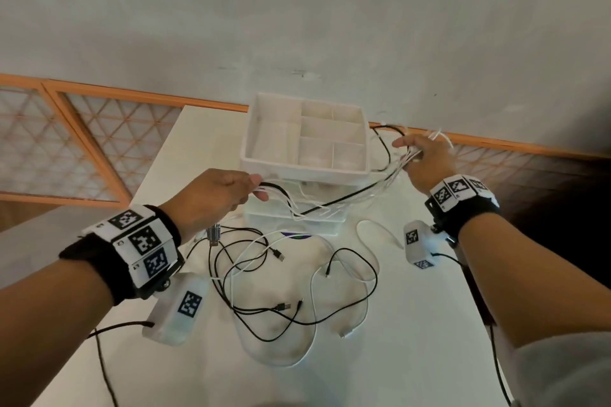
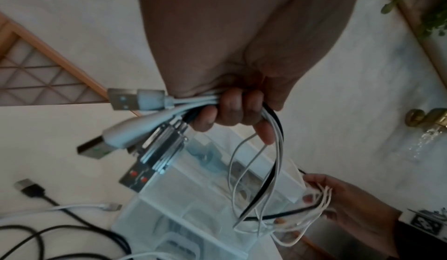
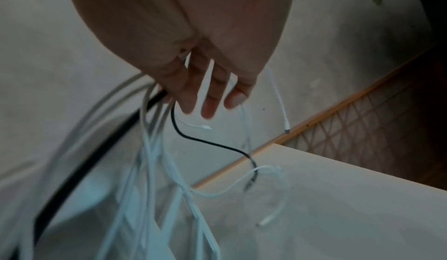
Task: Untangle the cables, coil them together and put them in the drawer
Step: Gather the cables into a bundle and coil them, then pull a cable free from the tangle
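Left hand [image 1: 211, 195] fingers curled around cable bundle [image 1: 334, 203] at plug ends, right hand [image 1: 425, 163] fingers straight, strands draped across them, bundle spanning over white drawer [image 1: 304, 168], loose cables [image 1: 297, 287] on table [image 1: 413, 340]

Loose cables [image 1: 297, 294] lie before the drawer [image 1: 304, 168].

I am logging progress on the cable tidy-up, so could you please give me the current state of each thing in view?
left hand: grips the plug ends of the cable bundle.
right hand: fingers fairly straight, bundle strands running through them.
cable bundle: stretched between the hands, not coiled.
loose cables: still tangled on the table.
drawer: open, compartments look empty.
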Tool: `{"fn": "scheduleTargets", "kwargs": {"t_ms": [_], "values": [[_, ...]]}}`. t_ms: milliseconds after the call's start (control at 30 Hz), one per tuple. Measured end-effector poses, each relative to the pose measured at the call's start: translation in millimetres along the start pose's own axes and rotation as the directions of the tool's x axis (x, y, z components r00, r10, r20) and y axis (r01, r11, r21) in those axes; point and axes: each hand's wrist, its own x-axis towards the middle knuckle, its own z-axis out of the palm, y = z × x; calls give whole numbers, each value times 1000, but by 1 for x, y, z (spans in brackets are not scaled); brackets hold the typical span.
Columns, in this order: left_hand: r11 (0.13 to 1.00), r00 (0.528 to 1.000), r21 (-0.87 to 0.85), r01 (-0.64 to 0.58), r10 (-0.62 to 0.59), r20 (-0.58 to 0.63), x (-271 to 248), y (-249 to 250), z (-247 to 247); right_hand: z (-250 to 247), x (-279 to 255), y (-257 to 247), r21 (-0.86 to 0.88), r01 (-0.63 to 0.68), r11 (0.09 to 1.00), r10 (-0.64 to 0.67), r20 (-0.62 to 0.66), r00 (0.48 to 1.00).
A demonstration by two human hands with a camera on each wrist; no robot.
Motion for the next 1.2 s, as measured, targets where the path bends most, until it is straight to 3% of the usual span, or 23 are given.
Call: {"fn": "scheduleTargets", "kwargs": {"t_ms": [67, 133, 200, 267, 300, 333, 400, 467, 533, 567, 600, 667, 700, 733, 767, 867, 933, 1000, 1067, 1200], "values": [[996, 1000, 80, -26, 27, -4, -6, -5, 4, 13, -12, 23, -163, -64, 985, 107, 275, 955], [988, 999, 151, -30, 28, 20, -12, -8, 8, 22, -37, 33, -256, -126, 959, 227, 421, 878], [974, 999, 224, -42, 37, 27, -17, -6, 17, 20, -63, 21, -219, -128, 967, 205, 382, 901], [946, 996, 312, -84, 70, 57, -21, 0, 27, 19, -93, -7, -18, -71, 997, 73, 337, 939], [930, 990, 344, -129, 104, 91, -21, 2, 33, 20, -111, -31, 121, -39, 992, -9, 371, 929], [917, 981, 356, -182, 145, 129, -22, 4, 39, 25, -130, -54, 236, -21, 972, -86, 433, 897], [895, 953, 346, -282, 221, 207, -28, 14, 47, 48, -161, -83, 306, -36, 951, -154, 575, 804], [867, 913, 325, -378, 290, 288, -34, 21, 50, 68, -170, -84, 199, -64, 978, -87, 663, 744], [863, 900, 323, -388, 279, 335, -44, 19, 41, 66, -159, -68, 59, -147, 987, 63, 706, 706], [860, 903, 351, -370, 244, 355, -46, 14, 33, 59, -149, -59, 40, -189, 981, 112, 681, 724], [852, 911, 407, -330, 174, 374, -48, 3, 25, 53, -142, -53, 39, -176, 984, 117, 606, 787], [808, 920, 537, -242, 15, 392, -49, -21, 16, 53, -135, -49, -37, 75, 996, -62, 292, 954], [788, 920, 583, -201, -52, 388, -49, -32, 16, 60, -138, -53, -56, 211, 976, -200, 156, 967], [765, 923, 625, -157, -112, 369, -49, -42, 17, 72, -145, -57, -41, 281, 959, -275, 109, 955], [751, 928, 653, -101, -166, 334, -49, -51, 18, 86, -154, -60, 6, 272, 962, -270, 157, 950], [797, 941, 588, 135, -290, 177, -56, -79, 15, 122, -186, -56, 37, 115, 993, -120, 414, 902], [856, 919, 393, 336, -389, 62, -60, -93, 7, 142, -210, -54, 81, 73, 994, -97, 356, 930], [862, 875, 163, 480, -484, -22, -63, -100, 0, 162, -231, -57, 164, 46, 985, -79, 202, 976], [867, 868, 54, 496, -494, -46, -63, -101, -6, 184, -247, -64, 149, 60, 987, -86, 175, 981], [914, 916, 59, 401, -401, -22, -60, -93, -11, 229, -256, -85, -100, 116, 988, -53, 489, 871]]}}
